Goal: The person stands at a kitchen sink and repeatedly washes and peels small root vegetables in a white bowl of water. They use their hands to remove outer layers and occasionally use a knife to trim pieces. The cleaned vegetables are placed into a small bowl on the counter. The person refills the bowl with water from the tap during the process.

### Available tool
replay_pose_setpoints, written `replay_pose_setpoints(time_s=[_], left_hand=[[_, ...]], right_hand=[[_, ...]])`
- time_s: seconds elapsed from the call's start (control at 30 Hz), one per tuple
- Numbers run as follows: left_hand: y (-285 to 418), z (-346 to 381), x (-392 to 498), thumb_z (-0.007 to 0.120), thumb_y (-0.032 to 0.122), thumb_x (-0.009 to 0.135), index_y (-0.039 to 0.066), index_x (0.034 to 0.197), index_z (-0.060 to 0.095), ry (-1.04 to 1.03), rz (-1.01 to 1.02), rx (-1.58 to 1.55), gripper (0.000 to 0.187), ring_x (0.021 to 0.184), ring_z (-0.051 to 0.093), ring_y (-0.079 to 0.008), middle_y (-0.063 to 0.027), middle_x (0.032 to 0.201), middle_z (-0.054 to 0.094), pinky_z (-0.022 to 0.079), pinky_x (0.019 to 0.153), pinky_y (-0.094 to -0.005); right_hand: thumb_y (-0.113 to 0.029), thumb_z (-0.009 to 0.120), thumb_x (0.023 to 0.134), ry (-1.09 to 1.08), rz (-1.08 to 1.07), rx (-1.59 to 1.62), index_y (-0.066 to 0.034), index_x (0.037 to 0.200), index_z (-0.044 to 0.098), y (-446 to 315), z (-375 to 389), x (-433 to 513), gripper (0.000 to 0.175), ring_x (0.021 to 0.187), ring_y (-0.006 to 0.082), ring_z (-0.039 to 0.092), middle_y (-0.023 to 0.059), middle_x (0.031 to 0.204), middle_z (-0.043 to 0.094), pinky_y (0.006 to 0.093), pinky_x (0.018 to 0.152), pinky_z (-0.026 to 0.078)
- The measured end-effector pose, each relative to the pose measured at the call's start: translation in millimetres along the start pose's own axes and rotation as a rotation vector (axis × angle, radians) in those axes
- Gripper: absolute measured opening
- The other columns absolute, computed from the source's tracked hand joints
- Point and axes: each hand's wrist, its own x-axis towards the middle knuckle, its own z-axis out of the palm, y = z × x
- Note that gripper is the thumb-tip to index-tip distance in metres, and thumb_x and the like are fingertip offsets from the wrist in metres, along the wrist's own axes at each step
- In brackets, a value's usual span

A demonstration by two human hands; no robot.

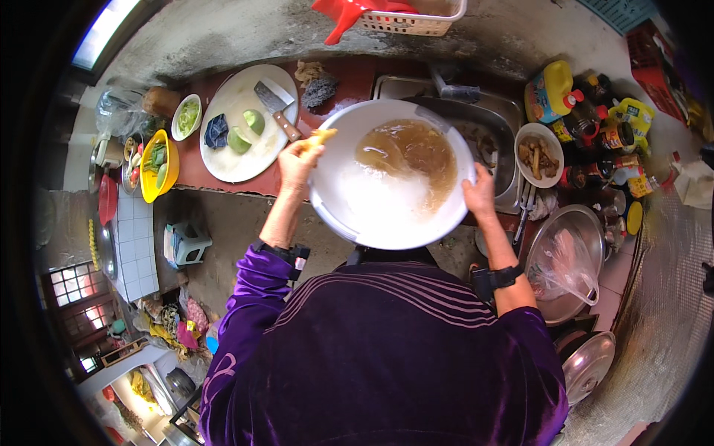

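Observation:
A large white basin point(357, 217) is held in front of me, over the near edge of the sink. Cloudy brown water point(410, 150) has pooled toward its far right side, so the basin looks tilted. Around the right rim, my right hand point(481, 190) is closed with the thumb on top. My left hand point(298, 161) is at the left rim and pinches a yellowish piece of food point(322, 135) between thumb and fingers; its exact kind is unclear. The basin partly hides the steel sink point(505, 184), where a dark wok-like vessel point(468, 120) sits.
Left on the red counter point(348, 72), a round cutting board point(223, 167) bears a cleaver point(273, 100), a cut green vegetable point(239, 139) and a dark cloth point(216, 131). Right of the sink are a bowl of brown pieces point(538, 156), bottles point(585, 120), tongs point(524, 209) and a steel basin point(541, 304).

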Motion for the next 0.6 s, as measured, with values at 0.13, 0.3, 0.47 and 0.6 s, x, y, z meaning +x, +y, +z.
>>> replay_pose_setpoints(time_s=[0.13, 0.3, 0.47, 0.6], left_hand=[[20.0, 35.0, 8.8, 0.072, 0.014, 0.073, -0.001, 0.090, 0.063, -0.040, 0.043, 0.011, 0.024, 0.059, 0.049, -0.0067, -0.0011, 0.073, 0.061, 0.039, 0.055, -0.0204], [55.2, 53.2, 12.7, 0.070, 0.011, 0.074, 0.000, 0.092, 0.061, -0.154, -0.124, -0.364, 0.023, 0.061, 0.055, -0.0099, -0.0047, 0.077, 0.062, 0.043, 0.054, -0.0226], [73.6, 59.7, 41.9, 0.066, 0.011, 0.077, 0.002, 0.099, 0.057, -0.222, -0.297, -0.612, 0.025, 0.062, 0.054, -0.0139, -0.0073, 0.078, 0.060, 0.044, 0.058, -0.0240], [90.7, 86.5, 54.7, 0.062, 0.020, 0.081, 0.009, 0.104, 0.054, -0.317, -0.315, -0.601, 0.026, 0.068, 0.053, -0.0148, -0.0083, 0.087, 0.060, 0.045, 0.065, -0.0282]], right_hand=[[0.006, 0.052, 0.070, 0.031, 0.118, 0.120, 0.0119, 0.117, 0.046, -1.1, -18.7, 6.8, 0.048, 0.087, 0.0237, 0.064, 0.0184, 0.094, 0.065, 0.0311, 0.079, 0.049], [0.005, 0.052, 0.069, -0.124, 0.334, 0.207, 0.0107, 0.116, 0.049, -10.8, -56.4, -5.2, 0.047, 0.079, 0.0219, 0.063, 0.0173, 0.093, 0.063, 0.0297, 0.069, 0.049], [0.000, 0.058, 0.066, -0.390, 0.671, 0.225, 0.0131, 0.125, 0.041, -4.3, -65.1, 19.9, 0.062, 0.090, 0.0258, 0.060, 0.0221, 0.108, 0.057, 0.0332, 0.074, 0.048], [-0.006, 0.059, 0.074, -0.563, 0.820, 0.213, 0.0013, 0.100, 0.060, -0.5, -73.2, 42.1, 0.027, 0.044, 0.0100, 0.042, 0.0035, 0.062, 0.051, 0.0236, 0.036, 0.024]])
